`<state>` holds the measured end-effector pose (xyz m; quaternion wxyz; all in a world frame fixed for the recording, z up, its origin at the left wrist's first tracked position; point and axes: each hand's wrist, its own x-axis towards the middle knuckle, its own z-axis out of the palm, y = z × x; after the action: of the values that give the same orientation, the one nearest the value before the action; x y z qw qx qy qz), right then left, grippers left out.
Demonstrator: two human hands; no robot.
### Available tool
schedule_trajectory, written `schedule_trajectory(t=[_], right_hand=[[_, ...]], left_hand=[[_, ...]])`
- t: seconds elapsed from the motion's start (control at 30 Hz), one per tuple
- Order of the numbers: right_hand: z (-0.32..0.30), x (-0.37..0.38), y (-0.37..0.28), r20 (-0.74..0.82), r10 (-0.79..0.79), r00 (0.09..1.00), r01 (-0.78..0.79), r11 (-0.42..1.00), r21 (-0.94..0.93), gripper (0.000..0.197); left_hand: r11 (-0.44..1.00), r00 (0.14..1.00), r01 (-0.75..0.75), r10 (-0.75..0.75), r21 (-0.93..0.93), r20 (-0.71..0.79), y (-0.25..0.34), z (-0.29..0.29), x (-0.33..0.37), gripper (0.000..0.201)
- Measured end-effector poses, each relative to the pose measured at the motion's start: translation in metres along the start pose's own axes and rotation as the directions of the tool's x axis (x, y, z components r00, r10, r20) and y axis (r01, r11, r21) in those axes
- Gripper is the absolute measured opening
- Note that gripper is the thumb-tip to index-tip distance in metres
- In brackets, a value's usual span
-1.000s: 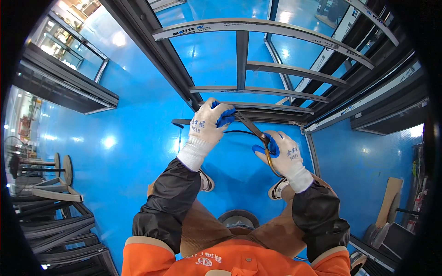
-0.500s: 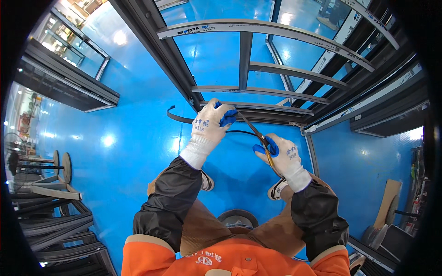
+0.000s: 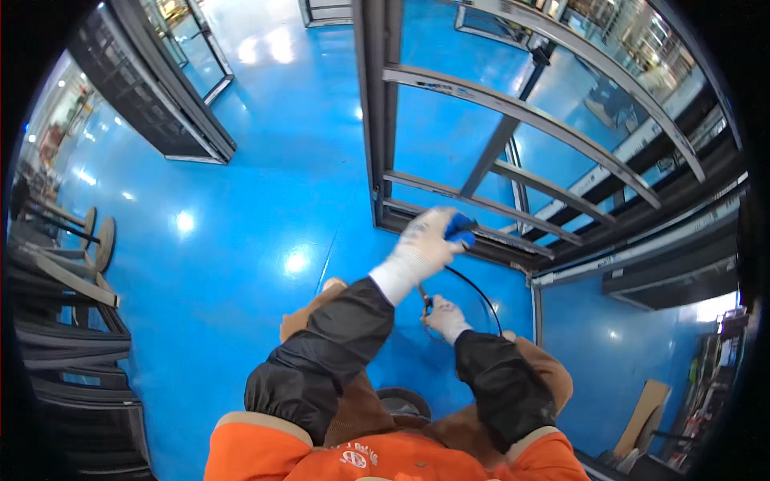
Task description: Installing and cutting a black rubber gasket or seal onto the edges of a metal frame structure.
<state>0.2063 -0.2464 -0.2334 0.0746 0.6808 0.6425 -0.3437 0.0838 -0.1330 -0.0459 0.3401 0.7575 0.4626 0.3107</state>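
Note:
My left hand (image 3: 427, 242), in a white glove with a blue palm, is closed at the lower rail of the dark metal frame (image 3: 449, 191). Its fingers pinch the end of a thin black rubber strip (image 3: 479, 290), which hangs in a curve down past my right hand toward my knee. Lower and nearer to me, my gloved right hand (image 3: 446, 317) is closed around scissors (image 3: 425, 301), whose blades point up toward my left wrist. My left glove partly hides the pinched end of the strip.
The frame with crossbars stands upright ahead and to the right. Another dark panel (image 3: 152, 88) stands at the far left. Stacked dark profiles (image 3: 72, 345) lie on the left. A cardboard piece (image 3: 644, 413) leans at the lower right. Behind my hands is a round dark stool (image 3: 403, 401).
My left hand has moved right and over to the frame's lower rail with the strip. My right hand has drawn back toward me, lower, with the scissors. The head view has shifted.

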Motion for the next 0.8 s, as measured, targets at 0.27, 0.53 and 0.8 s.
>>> schedule_trajectory(t=[0.27,0.53,0.8], right_hand=[[-0.005,0.077,-0.035,0.039,-0.286,0.957,0.017,0.191,0.981,0.05],[-0.156,-0.018,-0.064,0.113,-0.453,0.885,0.057,0.345,0.937,0.03],[-0.314,-0.119,-0.01,-0.24,-0.224,0.945,0.3,0.886,0.354,0.038]], left_hand=[[0.8,0.955,0.296,-0.247,-0.521,0.163,0.027,-0.014,0.028,0.033],[0.259,0.816,-0.362,-0.377,-0.896,-0.438,-0.05,-0.082,0.08,0.033],[0.559,0.832,-0.289,-0.255,-0.778,-0.492,-0.048,-0.216,0.016,0.045]])
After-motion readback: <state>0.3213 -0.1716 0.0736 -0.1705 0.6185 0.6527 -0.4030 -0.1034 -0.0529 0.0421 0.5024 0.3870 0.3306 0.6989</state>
